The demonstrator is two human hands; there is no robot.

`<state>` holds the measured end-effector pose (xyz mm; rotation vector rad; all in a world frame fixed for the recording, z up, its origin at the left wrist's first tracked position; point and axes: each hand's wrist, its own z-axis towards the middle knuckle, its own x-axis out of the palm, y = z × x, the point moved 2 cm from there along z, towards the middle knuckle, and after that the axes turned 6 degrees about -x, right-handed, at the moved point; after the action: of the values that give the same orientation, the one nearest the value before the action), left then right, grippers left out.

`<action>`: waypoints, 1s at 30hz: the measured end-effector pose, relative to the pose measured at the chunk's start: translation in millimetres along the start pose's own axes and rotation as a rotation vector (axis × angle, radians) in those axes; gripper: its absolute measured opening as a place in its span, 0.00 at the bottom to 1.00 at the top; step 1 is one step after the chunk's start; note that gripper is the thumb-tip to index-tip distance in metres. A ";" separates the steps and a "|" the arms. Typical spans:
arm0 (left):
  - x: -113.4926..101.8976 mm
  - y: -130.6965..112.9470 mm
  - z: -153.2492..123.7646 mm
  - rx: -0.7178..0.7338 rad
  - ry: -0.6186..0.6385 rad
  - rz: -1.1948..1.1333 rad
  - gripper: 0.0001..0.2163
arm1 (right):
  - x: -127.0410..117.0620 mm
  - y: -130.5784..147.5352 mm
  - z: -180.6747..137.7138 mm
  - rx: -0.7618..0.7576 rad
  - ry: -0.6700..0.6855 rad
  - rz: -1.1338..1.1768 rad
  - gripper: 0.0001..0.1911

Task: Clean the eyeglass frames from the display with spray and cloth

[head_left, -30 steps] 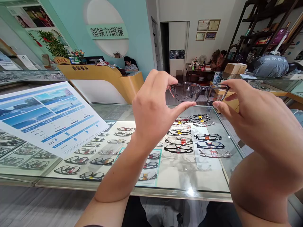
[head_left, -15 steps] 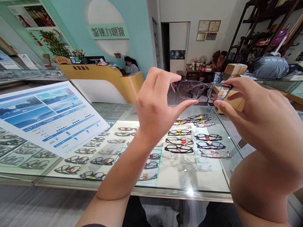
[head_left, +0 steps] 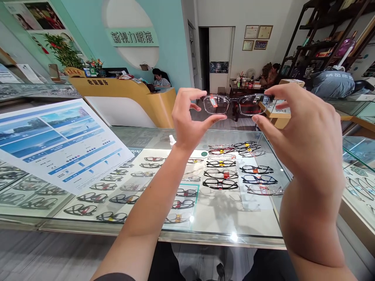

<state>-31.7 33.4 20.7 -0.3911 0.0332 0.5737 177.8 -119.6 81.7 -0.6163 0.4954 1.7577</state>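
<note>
A pair of eyeglasses (head_left: pixel 234 100) with a dark, partly clear frame is held up above the glass display counter, its lenses facing me. My left hand (head_left: pixel 190 117) pinches the left end of the frame between thumb and fingers. At the opposite end, my right hand (head_left: pixel 301 125) grips the other side, thumb below and fingers above. A small red and white label shows through the left lens. Beneath my hands, several eyeglasses (head_left: pixel 220 184) with red and yellow tags lie in rows in the glass display counter (head_left: pixel 211 218).
A printed sheet (head_left: pixel 64 144) tilts up at the left of the counter. Behind it stands a yellow and white reception desk (head_left: pixel 158 102) with a person (head_left: pixel 161 80) seated at it. A white bottle (head_left: pixel 172 141) stands past my left forearm. Another glass case (head_left: pixel 360 187) lies right.
Both hands have moved left with the eyeglasses, which now face me more squarely. The white bottle and the right glass case have come into sight.
</note>
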 end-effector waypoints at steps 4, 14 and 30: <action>1.7 3.0 2.1 -0.048 0.039 -0.070 0.39 | -0.7 1.2 -2.0 -0.013 0.006 0.005 0.20; 9.1 11.4 2.9 -0.092 0.140 -0.162 0.37 | 5.6 2.1 0.0 0.005 0.020 0.010 0.19; 16.2 23.8 0.0 -0.188 0.219 -0.362 0.30 | 7.2 4.3 1.9 0.002 0.022 -0.003 0.21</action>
<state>-30.8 60.1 10.2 -0.6266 0.1165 0.1746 171.8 -114.2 78.7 -0.6353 0.5116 1.7489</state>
